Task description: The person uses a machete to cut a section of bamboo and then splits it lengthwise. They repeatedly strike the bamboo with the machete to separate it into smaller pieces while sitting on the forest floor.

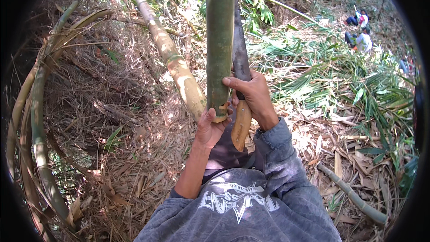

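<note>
A thick green bamboo section stands upright before me, its cut top edge pale. Around its lower end, my left hand is closed, with the thumb on the near side. My right hand grips a machete just above its wooden handle, and its thumb presses against the bamboo. The dark blade points up along the right side of the bamboo section, partly hidden behind it. A small brown-edged notch shows near the bamboo's bottom end.
A long bamboo pole slants from the far left toward my hands. Bent bamboo stalks rise at the left. Cut leafy branches cover the ground at right, beside a short bamboo stick. Several people sit far right.
</note>
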The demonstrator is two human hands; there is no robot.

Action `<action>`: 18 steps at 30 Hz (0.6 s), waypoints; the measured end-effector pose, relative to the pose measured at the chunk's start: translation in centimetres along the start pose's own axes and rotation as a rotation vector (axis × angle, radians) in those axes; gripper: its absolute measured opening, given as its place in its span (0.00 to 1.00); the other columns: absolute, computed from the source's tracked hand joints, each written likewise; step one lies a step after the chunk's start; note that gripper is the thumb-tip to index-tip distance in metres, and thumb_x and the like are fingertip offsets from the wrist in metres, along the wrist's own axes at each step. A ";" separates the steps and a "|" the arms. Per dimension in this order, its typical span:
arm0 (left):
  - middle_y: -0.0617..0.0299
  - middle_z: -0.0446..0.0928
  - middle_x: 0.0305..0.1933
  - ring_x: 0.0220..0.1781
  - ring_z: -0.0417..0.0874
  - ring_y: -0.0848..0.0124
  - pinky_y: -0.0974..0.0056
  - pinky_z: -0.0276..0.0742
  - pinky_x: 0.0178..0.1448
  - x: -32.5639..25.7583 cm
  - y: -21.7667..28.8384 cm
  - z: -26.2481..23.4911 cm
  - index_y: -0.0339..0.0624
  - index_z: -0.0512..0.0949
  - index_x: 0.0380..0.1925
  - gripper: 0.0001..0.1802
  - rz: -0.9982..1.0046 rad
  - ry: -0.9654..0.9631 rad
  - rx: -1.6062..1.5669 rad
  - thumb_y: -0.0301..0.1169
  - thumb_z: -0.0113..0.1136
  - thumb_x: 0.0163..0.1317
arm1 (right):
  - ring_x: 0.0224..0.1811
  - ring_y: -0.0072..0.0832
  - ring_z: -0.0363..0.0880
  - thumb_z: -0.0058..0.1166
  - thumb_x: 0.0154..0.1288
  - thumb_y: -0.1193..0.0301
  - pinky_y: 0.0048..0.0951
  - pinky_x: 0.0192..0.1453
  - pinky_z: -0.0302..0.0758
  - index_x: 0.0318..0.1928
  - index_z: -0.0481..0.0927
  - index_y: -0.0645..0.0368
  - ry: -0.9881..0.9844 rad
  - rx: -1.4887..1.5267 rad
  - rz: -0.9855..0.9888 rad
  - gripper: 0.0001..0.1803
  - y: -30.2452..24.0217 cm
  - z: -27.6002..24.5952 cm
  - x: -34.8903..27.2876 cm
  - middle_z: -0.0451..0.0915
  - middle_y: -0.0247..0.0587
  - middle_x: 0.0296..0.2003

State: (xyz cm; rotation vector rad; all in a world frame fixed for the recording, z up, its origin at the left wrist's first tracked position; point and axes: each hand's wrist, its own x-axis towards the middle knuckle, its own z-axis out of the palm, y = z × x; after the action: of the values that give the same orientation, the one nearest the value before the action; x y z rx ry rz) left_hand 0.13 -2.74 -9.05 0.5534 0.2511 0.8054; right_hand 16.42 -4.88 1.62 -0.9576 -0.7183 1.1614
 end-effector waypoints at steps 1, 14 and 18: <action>0.61 0.78 0.51 0.51 0.83 0.69 0.66 0.86 0.49 0.0 0.0 0.3 0.41 0.69 0.60 0.34 0.003 0.000 0.015 0.46 0.70 0.59 | 0.13 0.18 0.72 0.69 0.58 0.73 0.18 0.15 0.69 0.40 0.77 0.67 -0.004 0.009 0.014 0.15 -0.1 0.0 -0.1 0.80 0.37 0.26; 0.61 0.77 0.52 0.54 0.82 0.68 0.59 0.84 0.53 -0.3 0.3 2.6 0.44 0.68 0.60 0.35 0.028 0.015 0.222 0.43 0.72 0.57 | 0.14 0.17 0.73 0.68 0.60 0.73 0.18 0.17 0.69 0.40 0.78 0.68 -0.044 -0.035 0.014 0.14 0.1 -1.0 0.1 0.80 0.36 0.23; 0.62 0.77 0.50 0.54 0.81 0.69 0.61 0.82 0.57 -0.4 -0.3 3.1 0.42 0.66 0.61 0.35 0.063 0.063 0.291 0.38 0.72 0.58 | 0.14 0.18 0.73 0.67 0.60 0.73 0.19 0.18 0.70 0.40 0.78 0.67 -0.061 -0.041 0.021 0.13 0.6 -1.3 0.3 0.79 0.36 0.23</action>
State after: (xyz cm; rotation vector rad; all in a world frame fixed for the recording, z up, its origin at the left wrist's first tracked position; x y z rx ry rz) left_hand 1.34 -4.36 -6.66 0.8133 0.4144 0.8538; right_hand 17.36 -4.83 0.49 -0.9698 -0.7855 1.2027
